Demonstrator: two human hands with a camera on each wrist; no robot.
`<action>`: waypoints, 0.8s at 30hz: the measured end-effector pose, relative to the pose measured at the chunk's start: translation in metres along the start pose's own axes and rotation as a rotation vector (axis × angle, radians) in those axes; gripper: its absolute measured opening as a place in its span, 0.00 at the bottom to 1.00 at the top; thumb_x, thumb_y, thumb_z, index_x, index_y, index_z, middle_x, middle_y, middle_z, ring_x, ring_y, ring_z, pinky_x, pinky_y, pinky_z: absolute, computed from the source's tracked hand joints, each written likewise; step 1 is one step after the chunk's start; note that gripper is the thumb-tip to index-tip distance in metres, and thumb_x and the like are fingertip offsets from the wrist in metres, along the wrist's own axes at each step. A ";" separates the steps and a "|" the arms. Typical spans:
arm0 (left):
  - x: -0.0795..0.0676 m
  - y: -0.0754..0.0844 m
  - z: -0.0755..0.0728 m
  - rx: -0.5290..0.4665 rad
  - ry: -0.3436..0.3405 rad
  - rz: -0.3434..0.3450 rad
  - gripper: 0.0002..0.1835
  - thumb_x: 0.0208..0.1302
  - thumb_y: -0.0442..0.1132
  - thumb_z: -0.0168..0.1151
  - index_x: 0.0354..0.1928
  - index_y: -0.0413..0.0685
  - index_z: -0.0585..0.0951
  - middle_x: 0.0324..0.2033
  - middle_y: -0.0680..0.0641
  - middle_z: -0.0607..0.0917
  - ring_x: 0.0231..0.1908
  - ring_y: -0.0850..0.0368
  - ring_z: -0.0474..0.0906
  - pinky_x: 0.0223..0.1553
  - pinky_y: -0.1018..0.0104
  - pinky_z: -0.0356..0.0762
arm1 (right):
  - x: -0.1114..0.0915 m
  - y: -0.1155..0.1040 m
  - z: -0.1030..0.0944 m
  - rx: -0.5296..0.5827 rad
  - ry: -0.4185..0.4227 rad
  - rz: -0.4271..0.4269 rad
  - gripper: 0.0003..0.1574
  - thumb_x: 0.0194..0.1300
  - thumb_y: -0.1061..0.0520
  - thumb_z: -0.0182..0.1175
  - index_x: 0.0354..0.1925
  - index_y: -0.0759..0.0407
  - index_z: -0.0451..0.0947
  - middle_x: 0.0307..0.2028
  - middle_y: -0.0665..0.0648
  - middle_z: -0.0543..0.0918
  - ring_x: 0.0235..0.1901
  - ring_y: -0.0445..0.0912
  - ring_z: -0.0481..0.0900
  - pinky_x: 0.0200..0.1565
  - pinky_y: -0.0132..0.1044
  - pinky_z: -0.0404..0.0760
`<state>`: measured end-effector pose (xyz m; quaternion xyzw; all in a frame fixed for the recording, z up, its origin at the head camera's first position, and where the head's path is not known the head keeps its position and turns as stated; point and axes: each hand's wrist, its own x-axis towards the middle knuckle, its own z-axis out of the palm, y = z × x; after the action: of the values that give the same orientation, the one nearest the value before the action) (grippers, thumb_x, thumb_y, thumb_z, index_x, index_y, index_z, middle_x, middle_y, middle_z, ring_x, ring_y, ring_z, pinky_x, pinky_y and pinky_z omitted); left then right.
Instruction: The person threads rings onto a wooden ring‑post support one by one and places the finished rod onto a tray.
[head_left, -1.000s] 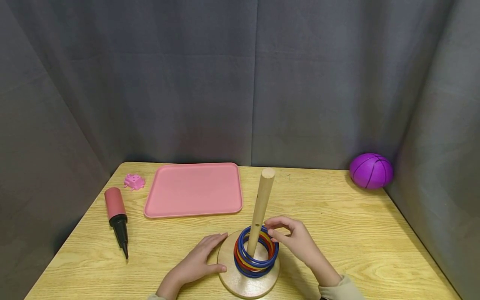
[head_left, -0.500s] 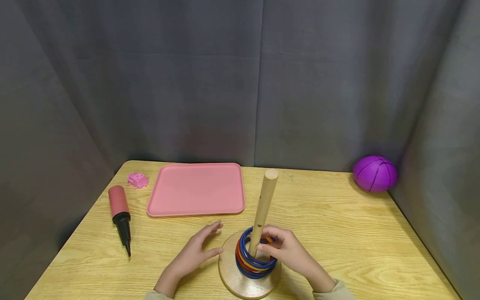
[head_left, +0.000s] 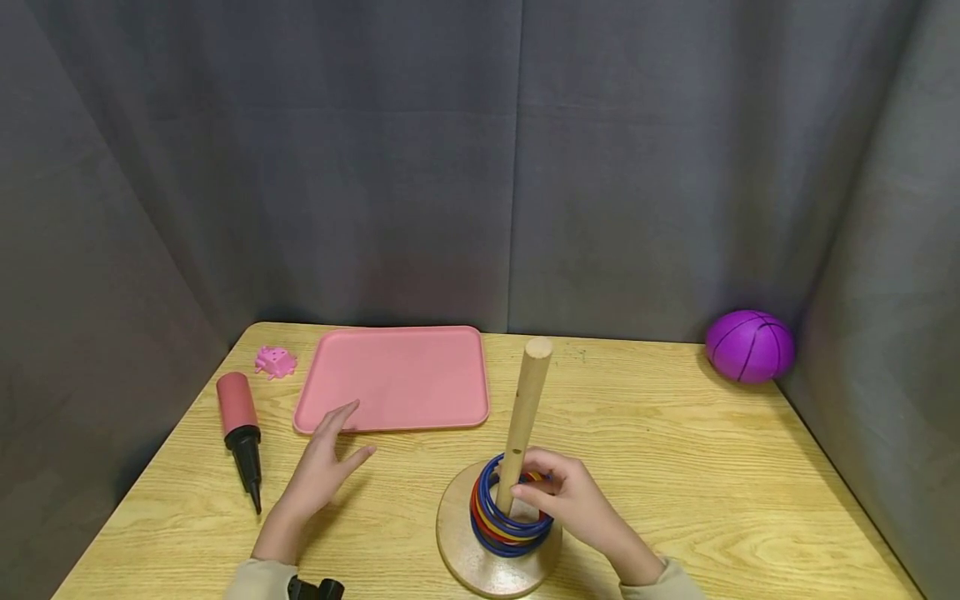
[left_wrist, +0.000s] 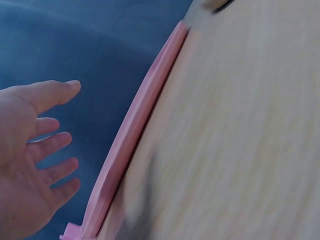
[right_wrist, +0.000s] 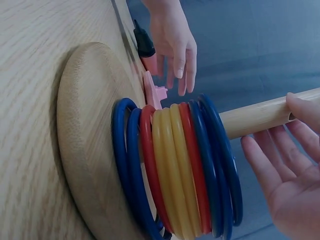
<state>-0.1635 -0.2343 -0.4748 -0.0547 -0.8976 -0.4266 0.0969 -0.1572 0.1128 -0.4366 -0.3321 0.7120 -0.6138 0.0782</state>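
A round wooden base (head_left: 457, 521) with an upright wooden peg (head_left: 526, 400) stands near the front of the table. Blue, red and yellow rings (right_wrist: 172, 165) are stacked loosely around the peg's lower part. My right hand (head_left: 576, 504) pinches the peg just above the rings, thumb on one side and fingers on the other, as the right wrist view shows. Over to the left, my left hand (head_left: 318, 475) hovers with fingers spread and holds nothing, its fingertips overlapping the near edge of the pink tray (head_left: 397, 379) in the head view.
A red and black hand pump (head_left: 240, 429) lies at the table's left side, with a small pink spotted toy (head_left: 275, 362) behind it. A purple ball (head_left: 750, 347) sits at the back right corner. Grey curtains (head_left: 420, 167) hang behind and beside the table.
My left hand has moved away from the base, leftward and toward the tray. My right hand has gone from the rings' right rim to the peg and grips it.
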 end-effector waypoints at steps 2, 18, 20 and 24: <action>0.003 -0.005 -0.008 0.022 0.017 -0.018 0.39 0.64 0.37 0.64 0.72 0.37 0.58 0.69 0.32 0.62 0.69 0.31 0.57 0.67 0.33 0.58 | 0.000 0.000 0.000 0.002 0.001 0.002 0.20 0.65 0.63 0.61 0.50 0.77 0.75 0.45 0.66 0.84 0.46 0.34 0.82 0.47 0.32 0.85; 0.011 -0.040 -0.025 0.138 -0.006 -0.207 0.43 0.66 0.40 0.59 0.74 0.32 0.47 0.73 0.27 0.46 0.72 0.28 0.38 0.69 0.31 0.46 | 0.000 0.004 0.002 0.046 -0.022 0.007 0.21 0.65 0.64 0.60 0.53 0.76 0.74 0.48 0.61 0.85 0.47 0.37 0.83 0.46 0.31 0.84; 0.012 -0.044 -0.023 0.146 -0.028 -0.230 0.45 0.65 0.40 0.59 0.74 0.31 0.45 0.73 0.27 0.42 0.72 0.28 0.35 0.70 0.31 0.43 | 0.000 0.005 0.002 0.043 -0.026 0.011 0.21 0.65 0.63 0.60 0.53 0.75 0.75 0.48 0.68 0.83 0.47 0.36 0.83 0.46 0.30 0.84; 0.014 -0.051 -0.021 0.141 -0.032 -0.257 0.46 0.66 0.41 0.58 0.74 0.30 0.43 0.73 0.27 0.39 0.72 0.28 0.32 0.70 0.31 0.40 | 0.000 0.006 0.004 0.042 -0.031 0.023 0.22 0.65 0.62 0.60 0.54 0.75 0.74 0.49 0.78 0.79 0.47 0.36 0.83 0.46 0.30 0.84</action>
<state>-0.1840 -0.2824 -0.4971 0.0606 -0.9264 -0.3704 0.0307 -0.1572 0.1102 -0.4429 -0.3315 0.7013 -0.6226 0.1033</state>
